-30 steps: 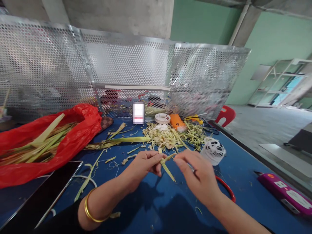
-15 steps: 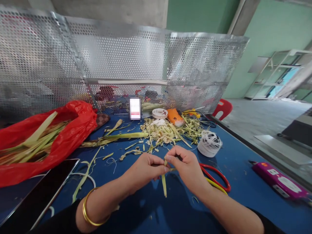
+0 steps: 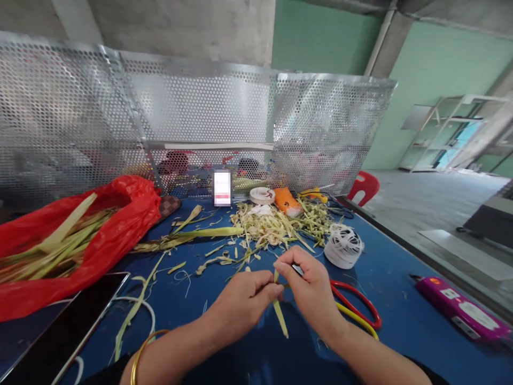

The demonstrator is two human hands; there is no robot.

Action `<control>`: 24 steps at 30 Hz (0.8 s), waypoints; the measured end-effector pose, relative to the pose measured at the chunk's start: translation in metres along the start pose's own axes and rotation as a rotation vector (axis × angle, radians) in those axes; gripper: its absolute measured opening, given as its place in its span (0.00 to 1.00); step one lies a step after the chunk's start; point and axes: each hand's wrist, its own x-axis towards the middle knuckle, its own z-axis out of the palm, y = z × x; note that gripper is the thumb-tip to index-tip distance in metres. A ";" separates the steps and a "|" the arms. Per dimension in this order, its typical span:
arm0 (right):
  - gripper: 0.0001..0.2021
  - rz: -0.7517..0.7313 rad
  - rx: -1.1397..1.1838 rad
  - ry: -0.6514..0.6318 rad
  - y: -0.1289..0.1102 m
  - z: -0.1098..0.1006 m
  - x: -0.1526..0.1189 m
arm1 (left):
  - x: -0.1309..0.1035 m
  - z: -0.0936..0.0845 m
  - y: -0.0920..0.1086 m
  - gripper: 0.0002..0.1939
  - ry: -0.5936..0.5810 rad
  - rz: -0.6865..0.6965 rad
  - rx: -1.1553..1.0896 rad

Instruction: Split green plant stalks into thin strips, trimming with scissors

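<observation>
My left hand (image 3: 250, 302) pinches a narrow pale-green leaf strip (image 3: 281, 320), whose free end hangs down below the fingertips. From the other side my right hand (image 3: 306, 286) closes thumb and forefinger on the strip's upper part, so the two hands almost touch. Scissors with one red and one yellow handle (image 3: 356, 316) lie on the blue table beside and partly under my right hand; most of their blades are hidden. Beyond the hands spreads a heap of leaf scraps (image 3: 268, 230), with a longer leaf (image 3: 208, 232) to its left.
A red plastic bag (image 3: 132, 198) full of long leaves lies left, near a large dark-screened tablet (image 3: 60, 331). A white ribbon roll (image 3: 343, 248), an orange packet (image 3: 286, 202), a tape roll (image 3: 262, 195) and a purple device (image 3: 457, 307) are about. Perforated metal panels (image 3: 200, 107) stand behind.
The view has tilted up slightly, so the scene sits lower. The leaf strip's hanging end has swung to the right. Both hands keep their pinch.
</observation>
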 end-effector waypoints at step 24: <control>0.16 0.008 -0.128 -0.381 0.000 0.003 -0.002 | 0.012 -0.007 -0.005 0.13 0.249 -0.114 -0.528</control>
